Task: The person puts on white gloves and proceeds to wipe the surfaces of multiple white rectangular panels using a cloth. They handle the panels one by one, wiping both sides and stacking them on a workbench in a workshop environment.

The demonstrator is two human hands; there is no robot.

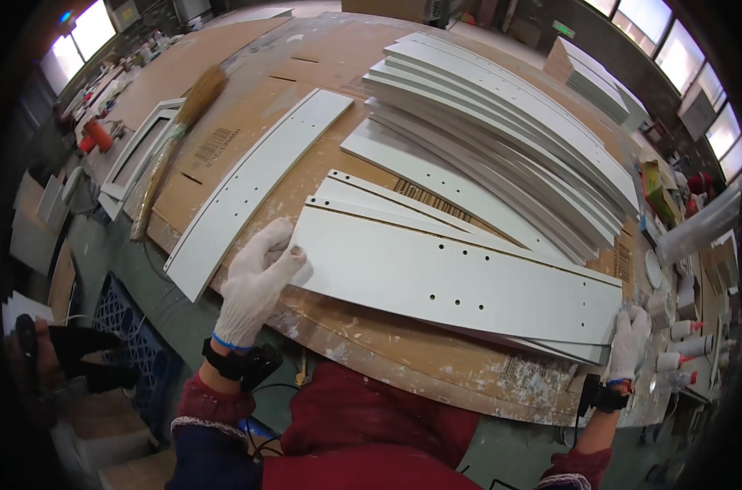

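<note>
Left grip pinched white board, right of frame centre; right grip met its far end, closure unclear. Board unreleased; stack, upper right, untouched.

1. Some fingers of my left hand are tucked out of sight, so I can't see all their tips.
2. My right hand is at the far end of the top white board; I can't tell how its fingers grip.
3. That board covers most of the boards under it.
4. The big pile is too tight for me to count.
5. Boards hide part of the black marks on the cardboard.
6. The bottom edge cuts off my left sleeve and right sleeve.
7. Little things on the far left bench are too small and fuzzy to name.
</note>
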